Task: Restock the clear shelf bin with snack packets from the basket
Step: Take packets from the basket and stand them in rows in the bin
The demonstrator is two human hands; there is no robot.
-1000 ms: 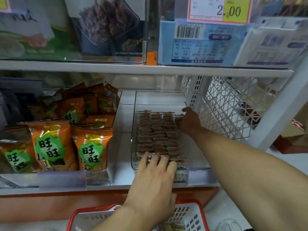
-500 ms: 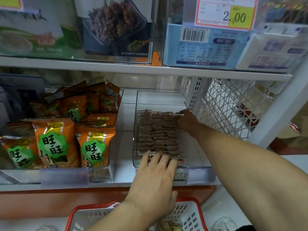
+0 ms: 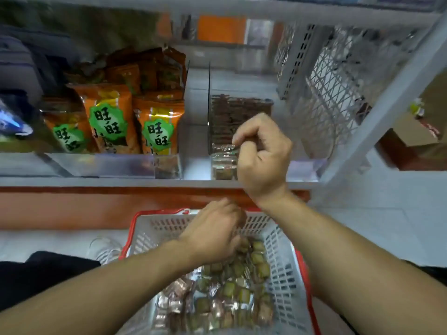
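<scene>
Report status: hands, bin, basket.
Right hand pinches one small packet over clear shelf bin. Left hand down in red-rimmed white basket among packets. Nothing blocking.

Dim, even indoor light; heavy motion blur throughout; wide-angle bending at edges; soft glare on clear bin front [image 3: 302,169].

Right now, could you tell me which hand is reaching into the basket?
The left hand, down among the basket's packets; the right hand is up at the clear bin.
</scene>
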